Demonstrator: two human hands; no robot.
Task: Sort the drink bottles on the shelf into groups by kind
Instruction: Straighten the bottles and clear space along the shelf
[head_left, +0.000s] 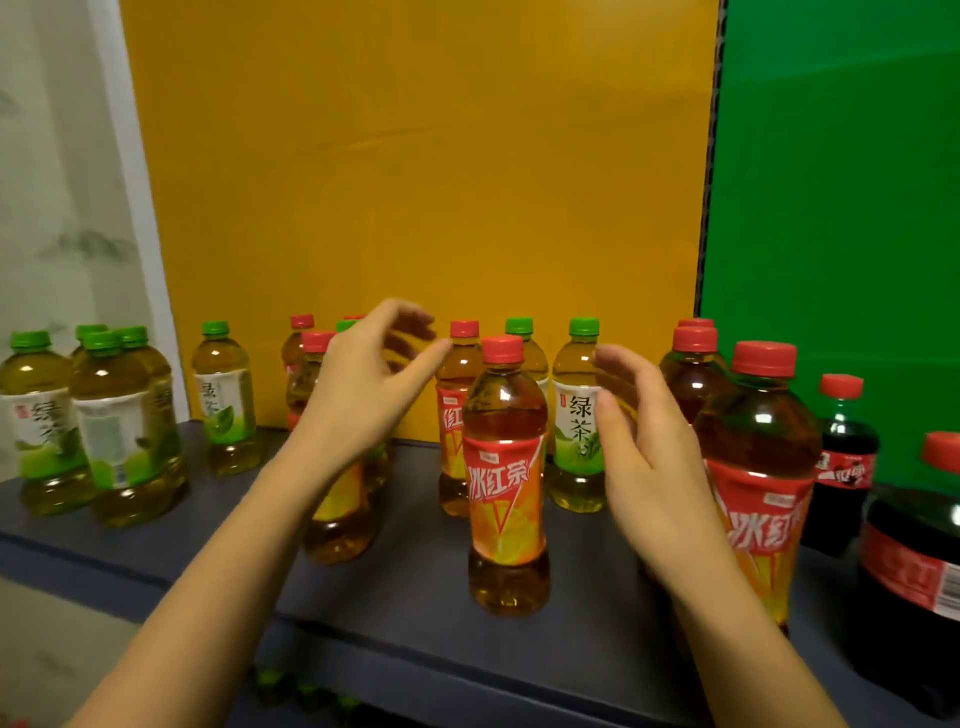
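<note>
Fingers (410, 332) of the left hand (358, 395) are curling loosely open at frame centre, holding nothing, and the right hand (644, 457) is hovering just right of centre, its fingers (613, 374) spread and equally empty. Between the two hands the red-capped iced tea bottle (506, 467) is standing upright on the shelf (415, 623), its long axis vertical, nearer the camera than either set of fingertips. The right hand is sitting closer to the green-capped tea bottle (576, 415) just behind it, nearly touching its side; the left is hanging in front of a mixed cluster of red and green caps (317, 340). Over at the left edge a green tea group (98, 415) is already gathered, while red teas and dark cola bottles (841, 457) are crowding the right. My read: that stray green bottle belongs leftward, so the right hand would need to close sideways around its upright body; whether it is the chosen target, I cannot tell.
</note>
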